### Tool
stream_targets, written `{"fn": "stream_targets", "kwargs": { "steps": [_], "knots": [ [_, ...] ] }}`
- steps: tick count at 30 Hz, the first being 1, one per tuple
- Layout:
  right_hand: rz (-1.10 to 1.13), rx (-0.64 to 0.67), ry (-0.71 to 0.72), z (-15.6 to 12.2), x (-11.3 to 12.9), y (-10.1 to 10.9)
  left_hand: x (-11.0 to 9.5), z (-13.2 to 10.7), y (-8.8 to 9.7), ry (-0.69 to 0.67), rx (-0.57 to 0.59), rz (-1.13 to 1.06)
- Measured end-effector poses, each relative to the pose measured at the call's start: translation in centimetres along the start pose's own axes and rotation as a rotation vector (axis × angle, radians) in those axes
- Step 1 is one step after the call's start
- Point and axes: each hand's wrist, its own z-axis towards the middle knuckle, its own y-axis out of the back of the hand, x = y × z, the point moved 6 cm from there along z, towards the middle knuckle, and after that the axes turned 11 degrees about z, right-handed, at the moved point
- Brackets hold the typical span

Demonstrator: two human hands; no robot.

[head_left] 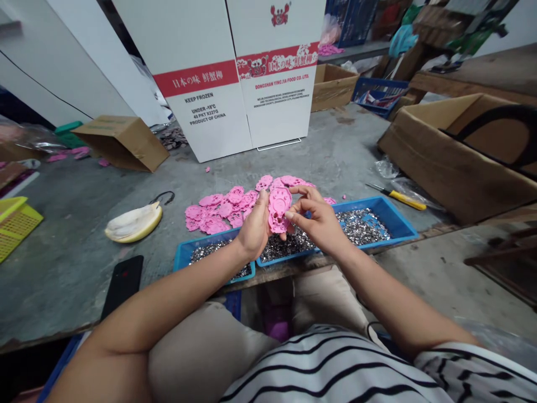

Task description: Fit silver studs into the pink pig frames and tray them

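Above the blue trays, my left hand (pixel 255 226) grips a pink moulded plastic piece (pixel 279 202) with round recesses and holes, holding it tilted up by its left side. My right hand (pixel 314 215) is curled at the piece's right side, its thumb on the lower face and a finger at the upper edge. Whether a small part sits under that thumb cannot be made out. Behind my hands lies a pile of similar pink pieces (pixel 216 214). Small shiny metal parts (pixel 363 224) fill a long blue tray (pixel 405 224) and a smaller blue tray (pixel 181 258) at the table edge.
A tall white carton (pixel 218 123) stands behind the pile. On the left are a fruit peel (pixel 134 224), a black phone (pixel 122 284) and a yellow basket (pixel 19 226). A yellow-handled screwdriver (pixel 406 200) lies at right, near an open cardboard box (pixel 453 162).
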Motion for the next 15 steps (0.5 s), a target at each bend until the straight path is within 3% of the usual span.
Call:
{"fn": "stream_targets", "kwargs": {
  "steps": [9,15],
  "knots": [
    [-0.095,0.049,0.010,0.1,0.0,-0.5,0.6,-0.1,-0.2,0.016,0.031,0.005],
    [0.064,-0.061,-0.030,-0.3,-1.5,-0.6,0.7,0.0,-0.1,0.037,0.043,-0.018]
  ]
}}
